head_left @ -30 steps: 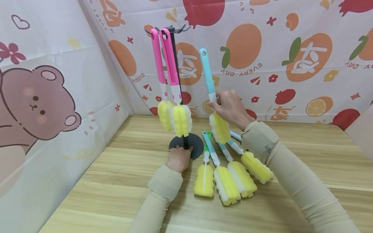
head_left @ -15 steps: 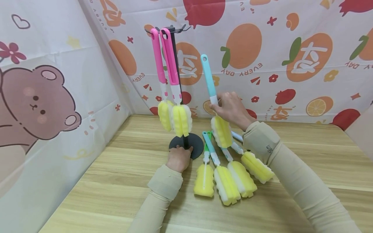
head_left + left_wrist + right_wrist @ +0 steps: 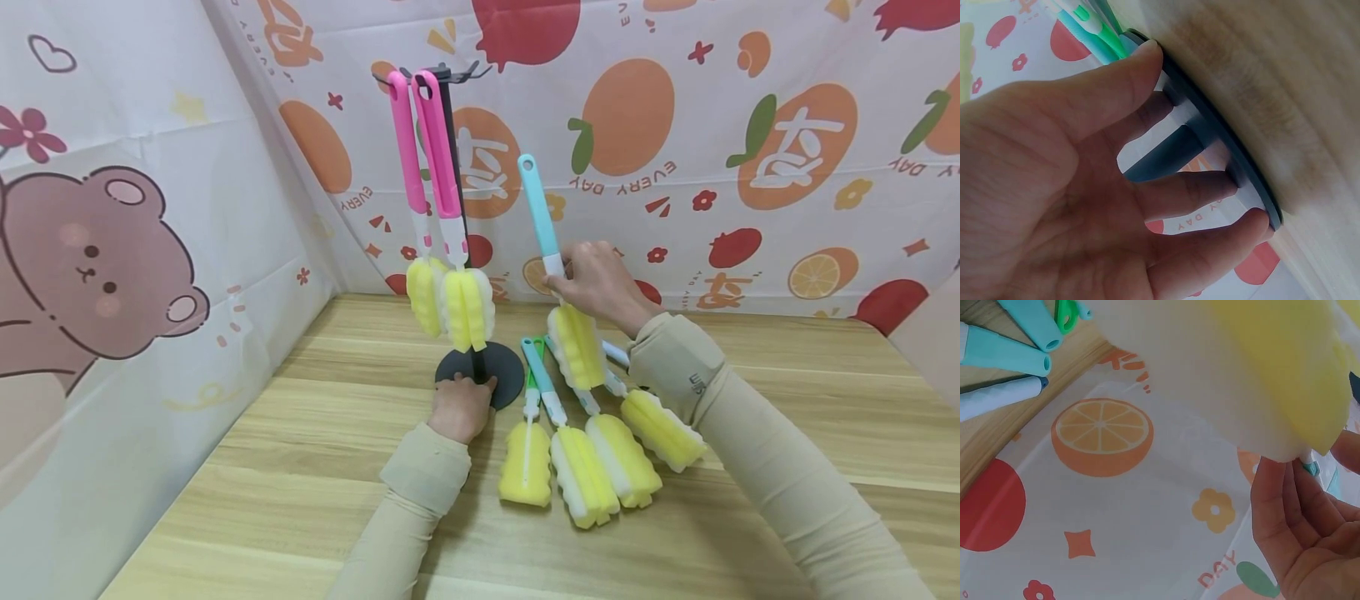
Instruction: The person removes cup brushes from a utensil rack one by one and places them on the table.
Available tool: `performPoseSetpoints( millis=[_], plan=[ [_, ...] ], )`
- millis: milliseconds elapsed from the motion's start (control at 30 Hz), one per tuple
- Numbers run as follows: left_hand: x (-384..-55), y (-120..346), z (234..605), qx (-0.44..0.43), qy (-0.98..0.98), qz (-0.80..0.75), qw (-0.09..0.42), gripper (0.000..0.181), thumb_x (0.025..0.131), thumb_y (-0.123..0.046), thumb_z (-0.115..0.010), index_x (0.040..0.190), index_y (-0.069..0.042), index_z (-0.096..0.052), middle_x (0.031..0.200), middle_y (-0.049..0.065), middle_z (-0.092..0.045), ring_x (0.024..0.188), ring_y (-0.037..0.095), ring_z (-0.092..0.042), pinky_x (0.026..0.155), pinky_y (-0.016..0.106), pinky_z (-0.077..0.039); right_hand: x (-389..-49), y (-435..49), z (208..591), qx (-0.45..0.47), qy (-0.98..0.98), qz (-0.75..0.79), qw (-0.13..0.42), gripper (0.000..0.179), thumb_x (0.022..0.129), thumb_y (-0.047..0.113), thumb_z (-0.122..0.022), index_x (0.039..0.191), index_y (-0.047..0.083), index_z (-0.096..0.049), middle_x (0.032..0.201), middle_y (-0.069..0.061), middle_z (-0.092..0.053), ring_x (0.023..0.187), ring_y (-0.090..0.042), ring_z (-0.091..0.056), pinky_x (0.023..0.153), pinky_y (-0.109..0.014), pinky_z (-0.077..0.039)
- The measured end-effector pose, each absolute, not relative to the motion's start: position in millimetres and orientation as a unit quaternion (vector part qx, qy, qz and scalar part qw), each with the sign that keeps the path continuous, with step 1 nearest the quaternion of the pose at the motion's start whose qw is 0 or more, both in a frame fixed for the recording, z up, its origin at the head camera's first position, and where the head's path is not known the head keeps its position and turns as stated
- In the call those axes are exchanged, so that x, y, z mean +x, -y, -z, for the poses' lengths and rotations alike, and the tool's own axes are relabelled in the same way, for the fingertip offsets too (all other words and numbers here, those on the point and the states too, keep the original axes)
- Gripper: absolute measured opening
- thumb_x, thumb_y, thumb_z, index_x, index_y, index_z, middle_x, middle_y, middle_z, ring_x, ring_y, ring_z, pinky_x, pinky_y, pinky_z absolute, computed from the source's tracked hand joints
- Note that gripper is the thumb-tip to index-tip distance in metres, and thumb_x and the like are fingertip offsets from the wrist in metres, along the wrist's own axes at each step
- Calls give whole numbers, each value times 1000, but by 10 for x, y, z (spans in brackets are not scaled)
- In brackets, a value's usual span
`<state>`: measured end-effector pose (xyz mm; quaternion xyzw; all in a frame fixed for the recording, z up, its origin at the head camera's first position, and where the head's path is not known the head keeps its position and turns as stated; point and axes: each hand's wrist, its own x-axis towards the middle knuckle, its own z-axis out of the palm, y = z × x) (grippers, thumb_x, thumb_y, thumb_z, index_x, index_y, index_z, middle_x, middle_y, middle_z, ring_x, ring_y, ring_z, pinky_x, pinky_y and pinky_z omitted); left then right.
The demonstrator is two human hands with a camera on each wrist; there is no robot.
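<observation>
My right hand [image 3: 603, 283] pinches a turquoise-handled sponge brush [image 3: 540, 204] at its white neck, handle up and leaning left. Its yellow and white sponge head hangs below my fingers and fills the top of the right wrist view. My left hand [image 3: 461, 407] presses spread fingertips on the round black base [image 3: 1225, 137] of a hook stand [image 3: 444, 77], thumb at the rim. Two pink-handled sponge brushes [image 3: 437, 150] hang from the stand's hooks on its left and front.
Several more sponge brushes [image 3: 525, 467] lie on the wooden table [image 3: 315, 467] right of the stand, handles pointing away, under the raised brush. A pale blue handle [image 3: 1000, 397] lies among them. A patterned cloth [image 3: 645, 208] rises behind the table and along the left.
My right hand has lowered slightly and shifted a little right with the turquoise brush. The left hand stays on the base, and the pink brushes have not moved.
</observation>
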<state>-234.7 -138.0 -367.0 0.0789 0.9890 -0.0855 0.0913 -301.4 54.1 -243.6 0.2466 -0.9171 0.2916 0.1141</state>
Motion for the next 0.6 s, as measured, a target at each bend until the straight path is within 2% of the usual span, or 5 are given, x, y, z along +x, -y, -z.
performPoseSetpoints(
  millis=[267, 500, 600],
  plan=[
    [-2335, 1375, 3654, 77, -989, 85, 96, 47, 101, -32, -64, 147, -21, -58, 135, 20, -62, 130, 39, -55, 98, 58, -49, -3041, -559, 2463, 243, 922, -285, 94, 24, 92, 13, -76, 91, -11, -74, 79, -19, -72, 63, -23, -62, 55, -26, -49],
    [-2334, 1375, 3651, 77, -989, 87, 95, 47, 102, -31, -64, 147, -21, -57, 135, 20, -62, 130, 39, -55, 97, 58, -50, -3049, -574, 2481, 250, 920, -287, 90, 23, 89, 11, -78, 88, -11, -73, 72, -16, -69, 56, -19, -53, 50, -24, -41],
    [-2332, 1375, 3652, 78, -989, 87, 93, 47, 101, -31, -64, 147, -21, -58, 134, 20, -63, 129, 39, -56, 97, 58, -50, -3048, -577, 2480, 250, 921, -286, 87, 23, 90, 11, -78, 88, -11, -73, 73, -16, -69, 56, -18, -53, 50, -23, -42]
  ],
)
